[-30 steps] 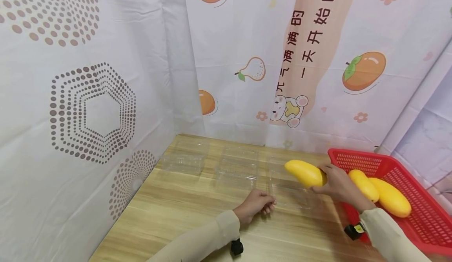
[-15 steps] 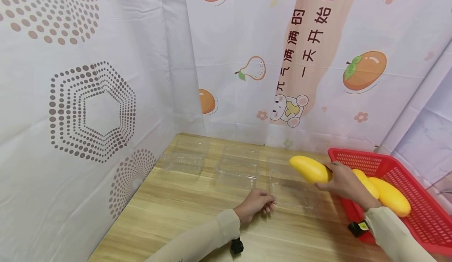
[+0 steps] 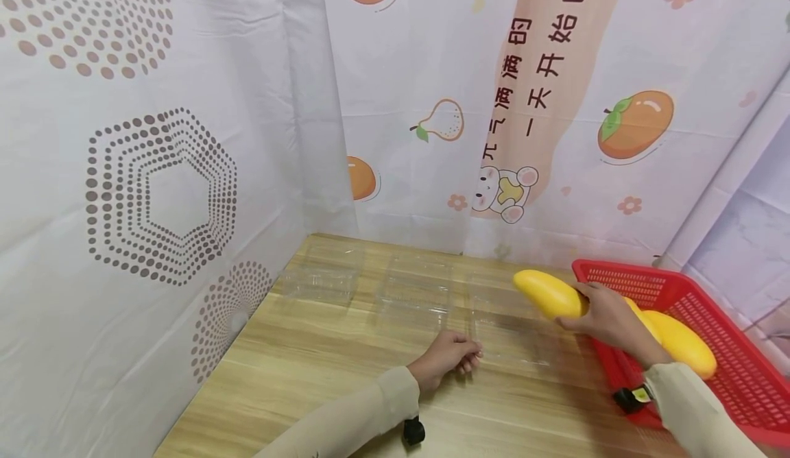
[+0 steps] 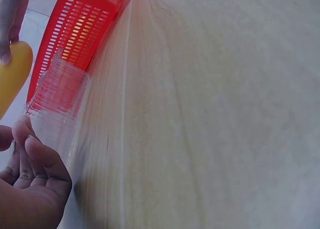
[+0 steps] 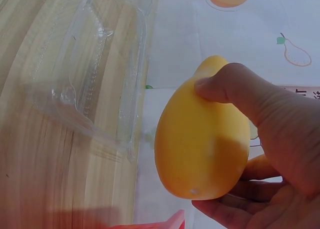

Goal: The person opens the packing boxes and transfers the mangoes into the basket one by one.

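Note:
My right hand (image 3: 611,317) grips a yellow mango (image 3: 549,295) above the right-hand clear plastic clamshell box (image 3: 509,341). In the right wrist view the thumb lies over the mango (image 5: 200,139), with fingers curled beneath its far side. The mango's pointed end faces away to the left. My left hand (image 3: 447,358) stays low at the near left edge of that box, thumb and fingers pinching its rim. The left wrist view shows the curled left fingers (image 4: 45,161) right at the box edge (image 4: 60,91).
A red perforated basket (image 3: 685,283) stands at the right with more mangoes (image 3: 681,345) inside, partly behind my right forearm. Two other open clear boxes, a middle one (image 3: 413,293) and a left one (image 3: 321,283), line the back of the wooden table (image 3: 296,376). Printed curtains enclose it.
My right hand has shifted to the right and slightly up with the mango, towards the basket side. My left hand has held its place at the box edge.

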A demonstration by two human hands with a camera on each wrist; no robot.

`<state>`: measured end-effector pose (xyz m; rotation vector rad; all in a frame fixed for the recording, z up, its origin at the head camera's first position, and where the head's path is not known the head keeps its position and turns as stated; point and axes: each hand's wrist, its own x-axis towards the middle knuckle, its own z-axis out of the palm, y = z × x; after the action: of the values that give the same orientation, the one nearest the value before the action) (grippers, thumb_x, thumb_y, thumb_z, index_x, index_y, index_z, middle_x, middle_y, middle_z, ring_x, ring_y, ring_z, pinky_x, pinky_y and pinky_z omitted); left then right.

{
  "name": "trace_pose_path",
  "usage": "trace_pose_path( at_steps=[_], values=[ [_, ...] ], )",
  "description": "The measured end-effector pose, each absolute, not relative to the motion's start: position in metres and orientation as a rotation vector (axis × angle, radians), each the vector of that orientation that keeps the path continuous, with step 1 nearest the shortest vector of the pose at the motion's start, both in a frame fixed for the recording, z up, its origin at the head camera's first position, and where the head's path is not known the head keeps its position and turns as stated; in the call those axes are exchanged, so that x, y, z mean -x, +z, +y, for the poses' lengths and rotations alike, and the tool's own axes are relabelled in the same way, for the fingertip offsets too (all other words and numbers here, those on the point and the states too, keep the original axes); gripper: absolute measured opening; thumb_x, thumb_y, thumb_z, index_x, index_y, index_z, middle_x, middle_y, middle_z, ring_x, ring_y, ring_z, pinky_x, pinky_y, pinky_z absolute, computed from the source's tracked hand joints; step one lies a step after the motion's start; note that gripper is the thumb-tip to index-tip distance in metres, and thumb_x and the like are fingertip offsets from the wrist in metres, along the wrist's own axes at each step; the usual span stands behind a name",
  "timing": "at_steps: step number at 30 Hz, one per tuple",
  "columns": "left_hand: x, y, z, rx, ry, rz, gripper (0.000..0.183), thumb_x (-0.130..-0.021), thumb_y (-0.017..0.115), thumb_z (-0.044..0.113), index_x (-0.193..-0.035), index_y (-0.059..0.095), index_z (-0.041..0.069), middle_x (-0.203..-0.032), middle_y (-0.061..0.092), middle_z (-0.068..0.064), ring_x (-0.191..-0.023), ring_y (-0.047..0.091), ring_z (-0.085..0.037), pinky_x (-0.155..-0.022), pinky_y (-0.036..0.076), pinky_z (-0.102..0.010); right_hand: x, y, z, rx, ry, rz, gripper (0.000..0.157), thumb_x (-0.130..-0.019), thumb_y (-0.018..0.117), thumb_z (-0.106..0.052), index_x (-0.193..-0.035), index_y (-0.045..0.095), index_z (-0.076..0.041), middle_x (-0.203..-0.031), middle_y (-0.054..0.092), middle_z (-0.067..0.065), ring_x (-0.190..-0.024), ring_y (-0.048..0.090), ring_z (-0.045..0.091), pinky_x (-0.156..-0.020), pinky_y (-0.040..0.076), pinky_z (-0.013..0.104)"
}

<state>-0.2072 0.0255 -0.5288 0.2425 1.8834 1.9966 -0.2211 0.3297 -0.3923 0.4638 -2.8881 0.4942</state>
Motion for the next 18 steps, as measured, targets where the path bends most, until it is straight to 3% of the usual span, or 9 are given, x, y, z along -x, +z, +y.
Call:
trace_pose_path(
  at_steps=[10,18],
  values=[
    [0.205,-0.529,0.025,-0.238,1.996,1.891,0.022,-0.099,0.068,0.014,-0.086,0.073,-0.002,-0.068,0.065,-0.001,-0.056,0.053,-0.007,-0.052,0.042,-0.020,0.218,-0.392,0.341,-0.438,0.516,-2.889,0.060,-0.076,0.092,-0.040,-0.111,0.068,0.002,-0.079,0.056,0.001,-0.073,0.051,0.019,-0.061,0.042,0.030],
    [0.206,-0.528,0.026,-0.222,1.998,1.887,0.021,-0.099,0.068,0.014,-0.086,0.073,-0.001,-0.069,0.066,-0.003,-0.056,0.053,-0.008,-0.052,0.042,-0.020,0.220,-0.392,0.352,-0.376,0.557,-2.909,0.050,-0.078,0.090,-0.039,-0.103,0.067,-0.002,-0.074,0.053,0.001,-0.069,0.049,0.019,-0.059,0.040,0.029]
  ],
)
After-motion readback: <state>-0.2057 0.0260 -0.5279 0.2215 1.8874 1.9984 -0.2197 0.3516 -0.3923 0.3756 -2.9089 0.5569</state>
